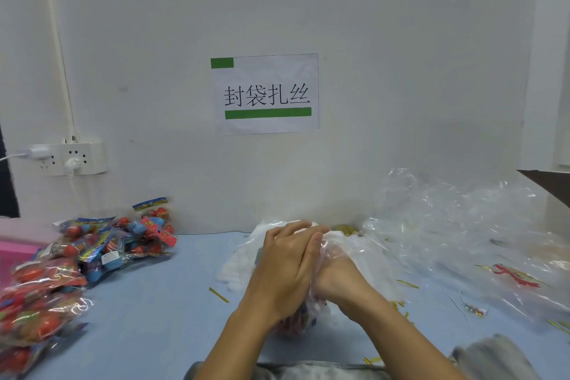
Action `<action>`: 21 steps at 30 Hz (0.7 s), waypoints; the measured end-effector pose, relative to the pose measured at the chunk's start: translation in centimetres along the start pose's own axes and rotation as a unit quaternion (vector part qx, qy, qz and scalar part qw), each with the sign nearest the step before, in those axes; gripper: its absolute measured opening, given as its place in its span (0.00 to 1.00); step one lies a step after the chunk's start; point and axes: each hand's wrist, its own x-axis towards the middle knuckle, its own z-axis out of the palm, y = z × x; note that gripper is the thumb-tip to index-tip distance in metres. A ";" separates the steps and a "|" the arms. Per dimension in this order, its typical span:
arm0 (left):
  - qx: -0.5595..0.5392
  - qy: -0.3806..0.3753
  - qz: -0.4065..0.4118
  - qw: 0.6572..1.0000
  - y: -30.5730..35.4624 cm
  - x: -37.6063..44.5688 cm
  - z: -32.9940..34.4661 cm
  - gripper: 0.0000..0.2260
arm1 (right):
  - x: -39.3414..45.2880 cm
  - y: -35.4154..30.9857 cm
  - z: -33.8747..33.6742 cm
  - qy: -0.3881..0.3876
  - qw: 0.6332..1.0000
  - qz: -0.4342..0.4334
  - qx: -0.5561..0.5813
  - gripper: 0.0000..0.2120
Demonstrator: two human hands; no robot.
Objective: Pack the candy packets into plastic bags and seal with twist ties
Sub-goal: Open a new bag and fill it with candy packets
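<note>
Pale blue table, white wall sign, left hand fingers straight on plastic bag, right hand seemingly inside, grip unclear

Pale grey-white wall straight beyond the grip, with a paper sign bearing green bars and black characters above it, a white socket strip with plugs and a conduit up-left, light blue tabletop beneath, evenly lit.
</note>
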 end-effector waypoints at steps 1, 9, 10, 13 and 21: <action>-0.003 -0.006 0.001 1.000 0.0 0.0 0.1 0.27 | 0.1 -0.1 0.2 0.004 0.998 -0.016 -0.058 0.09; -0.086 0.044 -0.056 0.994 -0.7 0.1 -0.2 0.21 | 0.0 0.6 -1.2 -0.033 0.973 -0.011 0.229 0.11; -0.103 0.048 -0.066 0.991 -0.7 0.1 -0.3 0.21 | 0.0 0.6 -1.3 -0.040 0.973 -0.017 0.228 0.11; -0.145 0.042 -0.080 0.985 -0.4 0.1 -0.2 0.20 | 0.0 0.6 -1.2 -0.028 0.979 -0.032 0.200 0.06; -0.156 0.036 -0.067 0.985 0.3 0.0 0.0 0.21 | -0.4 0.6 -0.5 -0.094 0.971 -0.040 0.215 0.17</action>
